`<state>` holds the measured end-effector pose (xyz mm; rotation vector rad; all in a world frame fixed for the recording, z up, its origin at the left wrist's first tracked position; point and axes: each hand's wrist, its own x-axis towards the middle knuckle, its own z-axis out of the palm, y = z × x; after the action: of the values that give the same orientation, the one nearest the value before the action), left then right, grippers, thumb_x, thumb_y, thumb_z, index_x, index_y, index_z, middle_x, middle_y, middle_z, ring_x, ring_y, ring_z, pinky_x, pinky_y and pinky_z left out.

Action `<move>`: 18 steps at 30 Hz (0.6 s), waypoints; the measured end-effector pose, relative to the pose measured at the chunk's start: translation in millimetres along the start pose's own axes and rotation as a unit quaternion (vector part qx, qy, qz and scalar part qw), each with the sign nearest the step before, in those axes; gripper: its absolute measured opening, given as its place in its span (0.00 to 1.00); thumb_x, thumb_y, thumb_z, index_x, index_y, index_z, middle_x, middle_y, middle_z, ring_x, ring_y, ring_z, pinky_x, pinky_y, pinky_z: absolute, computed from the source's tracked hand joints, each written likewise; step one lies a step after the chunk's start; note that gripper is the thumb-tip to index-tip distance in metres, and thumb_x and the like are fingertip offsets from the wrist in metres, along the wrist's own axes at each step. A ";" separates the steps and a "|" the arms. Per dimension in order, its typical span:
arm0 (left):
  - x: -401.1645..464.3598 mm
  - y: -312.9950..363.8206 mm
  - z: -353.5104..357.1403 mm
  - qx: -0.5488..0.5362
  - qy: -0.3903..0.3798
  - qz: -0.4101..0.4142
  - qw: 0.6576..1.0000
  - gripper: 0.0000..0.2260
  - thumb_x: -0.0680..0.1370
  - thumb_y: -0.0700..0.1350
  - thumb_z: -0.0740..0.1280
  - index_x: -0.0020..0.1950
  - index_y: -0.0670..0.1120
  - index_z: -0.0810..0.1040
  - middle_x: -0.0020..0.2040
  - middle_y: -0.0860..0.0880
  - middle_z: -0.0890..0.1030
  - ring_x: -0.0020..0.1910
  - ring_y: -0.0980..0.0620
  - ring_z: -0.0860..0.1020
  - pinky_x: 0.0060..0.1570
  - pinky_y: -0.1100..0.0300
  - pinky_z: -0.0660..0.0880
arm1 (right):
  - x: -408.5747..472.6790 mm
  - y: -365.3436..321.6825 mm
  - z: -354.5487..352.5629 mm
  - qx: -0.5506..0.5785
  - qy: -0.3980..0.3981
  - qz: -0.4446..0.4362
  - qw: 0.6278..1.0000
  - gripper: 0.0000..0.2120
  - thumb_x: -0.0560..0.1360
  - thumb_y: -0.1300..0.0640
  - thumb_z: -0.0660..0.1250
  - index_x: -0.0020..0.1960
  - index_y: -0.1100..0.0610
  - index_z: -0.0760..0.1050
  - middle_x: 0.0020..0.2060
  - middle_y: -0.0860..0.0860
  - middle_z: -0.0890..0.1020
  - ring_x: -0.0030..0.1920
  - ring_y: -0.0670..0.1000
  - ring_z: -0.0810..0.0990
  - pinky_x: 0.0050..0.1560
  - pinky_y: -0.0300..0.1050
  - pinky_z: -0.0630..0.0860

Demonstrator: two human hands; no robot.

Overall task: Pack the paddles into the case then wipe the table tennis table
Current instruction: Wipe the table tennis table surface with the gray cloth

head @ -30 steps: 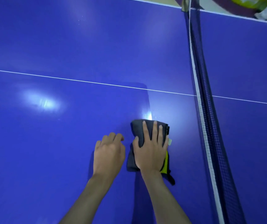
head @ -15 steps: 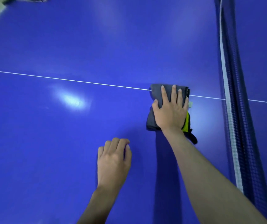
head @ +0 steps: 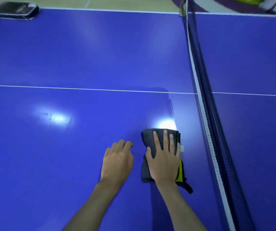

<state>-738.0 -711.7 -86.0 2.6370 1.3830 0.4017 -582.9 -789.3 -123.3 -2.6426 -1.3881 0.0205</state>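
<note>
Head view
Right hand: your right hand (head: 164, 161) lay flat on the cloth (head: 148, 144), fingers straight and slightly spread, pressing it onto the table (head: 67, 155); nothing was curled round it.
Left hand: your left hand (head: 117, 162) rested on the bare table just left of the cloth, apart from it, fingers loosely bent at the knuckles with the tips down on the surface, holding nothing.
Cloth: it was a folded dark grey cloth with a yellow-green strip showing under the right side of your palm, and a small pale tag at its right edge. Its long axis ran away from you, roughly in line with your right forearm and nearly parallel to the net (head: 205, 114). Its far end, rounded and folded over, pointed toward the white centre line (head: 67, 88); a dark corner trailed out at the near end beside your wrist.
Cloth position: it sat on the near half of the table, between your left hand and the net, near the net but not touching it, and short of the centre line.
Case: a dark, closed case (head: 15, 10) lay at the far left corner of the table, well apart from both hands, its long axis running left to right. You could not see any paddles.
Table surface: two bright glare patches showed, one just beyond the cloth's far end.
</note>
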 end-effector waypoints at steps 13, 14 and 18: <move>-11.7 9.5 -3.6 -0.020 -0.018 0.046 0.999 0.10 0.74 0.39 0.73 0.54 0.46 0.81 0.47 0.49 0.79 0.41 0.44 0.77 0.40 0.47 0.76 | -98.7 8.4 -10.5 -0.007 -0.008 0.058 0.998 0.33 0.80 0.40 0.56 0.83 0.44 0.56 0.84 0.51 0.55 0.83 0.56 0.55 0.79 0.61 0.59; -8.5 10.9 -0.7 -0.025 -0.014 0.042 0.999 0.10 0.75 0.39 0.72 0.55 0.46 0.81 0.48 0.49 0.79 0.41 0.45 0.77 0.41 0.48 0.76 | -90.2 9.5 -9.7 -0.008 -0.007 0.056 0.998 0.32 0.80 0.40 0.55 0.83 0.44 0.56 0.84 0.51 0.55 0.83 0.56 0.54 0.80 0.61 0.58; 6.9 20.3 11.2 -0.049 0.001 0.021 0.999 0.10 0.76 0.38 0.71 0.56 0.47 0.80 0.50 0.50 0.80 0.45 0.45 0.77 0.45 0.49 0.75 | -34.5 20.2 -4.2 -0.013 0.002 0.056 0.998 0.31 0.81 0.39 0.54 0.83 0.44 0.57 0.84 0.52 0.55 0.83 0.55 0.55 0.81 0.59 0.55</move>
<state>-714.9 -717.5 -90.5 2.5916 1.2763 0.4637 -585.8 -829.3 -124.1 -2.7360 -1.2452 0.0098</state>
